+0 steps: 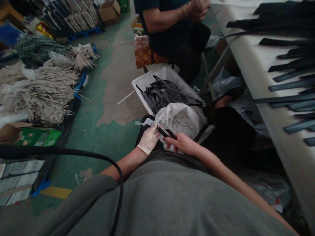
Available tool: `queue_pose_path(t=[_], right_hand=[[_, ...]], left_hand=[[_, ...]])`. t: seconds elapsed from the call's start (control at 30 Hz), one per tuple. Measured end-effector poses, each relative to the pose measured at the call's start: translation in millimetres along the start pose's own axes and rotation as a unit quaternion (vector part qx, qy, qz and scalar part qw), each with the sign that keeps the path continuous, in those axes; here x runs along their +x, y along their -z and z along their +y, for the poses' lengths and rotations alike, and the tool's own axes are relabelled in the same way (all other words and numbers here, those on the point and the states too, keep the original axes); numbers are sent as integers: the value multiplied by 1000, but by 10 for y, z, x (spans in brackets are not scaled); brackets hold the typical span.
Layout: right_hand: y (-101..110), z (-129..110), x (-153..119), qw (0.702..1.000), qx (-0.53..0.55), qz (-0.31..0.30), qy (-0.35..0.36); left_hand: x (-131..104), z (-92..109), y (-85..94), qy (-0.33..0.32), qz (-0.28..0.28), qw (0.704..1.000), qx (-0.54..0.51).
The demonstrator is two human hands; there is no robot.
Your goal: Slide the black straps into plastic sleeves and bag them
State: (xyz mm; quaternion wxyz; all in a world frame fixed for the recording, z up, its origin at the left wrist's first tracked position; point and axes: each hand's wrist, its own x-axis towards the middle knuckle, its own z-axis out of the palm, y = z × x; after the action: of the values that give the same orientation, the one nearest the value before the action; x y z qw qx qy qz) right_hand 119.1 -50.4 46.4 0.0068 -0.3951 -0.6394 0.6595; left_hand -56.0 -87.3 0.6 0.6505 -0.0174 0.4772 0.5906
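Over my lap, my left hand (149, 139), in a pale glove, is closed on one end of a black strip (162, 131). A translucent piece of plastic (145, 122) sticks out to the left beside its fingertips. My bare right hand (180, 143) is closed on a second short black strip (171, 133), close to the right of the first. Just beyond my hands lies a white plastic bag (180, 114). Behind the bag, a white bin (141, 95) holds many tangled black strips (164, 91).
A seated person (167, 29) is beyond the bin, hands together. A white table (248, 68) with rows of black strips runs along the right. Bundles of pale cords (44, 91) lie at the left on blue pallets. A black cable (98, 154) crosses the lower left.
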Motion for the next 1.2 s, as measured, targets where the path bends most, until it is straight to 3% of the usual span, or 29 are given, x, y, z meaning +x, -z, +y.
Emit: queue_pose_path(t=[0.1,0.2,0.3,0.47,0.6,0.7,0.8,0.87,1.0,1.2], right_hand=[[116,-28,-157,995,-91,32,-38],[145,-55,-124,991,-114,29,-62],[137,-102,-78,990,-132,21,-40],[251,-251,-286,976,-213,47,-18],[213,-339,-210,957,-273,85,-43],[170,-323,-113,962,-259,87,-33],[242,-283,-214,964,-244,98,-28],[297,-276,-306,953,-278,115,-28],[265,-307,-266,926,-349,145,-25],[276,-286,-252,939,-304,153,-40]], left_hand=[[-16,101,28,-7,42,998,-47],[-110,14,-33,20,10,999,-32],[-164,-87,-125,41,-25,999,-18],[-125,0,-113,16,22,997,-71],[-180,-88,-119,37,-35,997,-59],[-205,-138,-145,40,-58,996,-55],[-175,-46,-125,18,-16,997,-69],[-162,9,-117,13,0,997,-81],[-186,-38,-183,42,-32,996,-78],[-162,-10,-228,9,-18,996,-86]])
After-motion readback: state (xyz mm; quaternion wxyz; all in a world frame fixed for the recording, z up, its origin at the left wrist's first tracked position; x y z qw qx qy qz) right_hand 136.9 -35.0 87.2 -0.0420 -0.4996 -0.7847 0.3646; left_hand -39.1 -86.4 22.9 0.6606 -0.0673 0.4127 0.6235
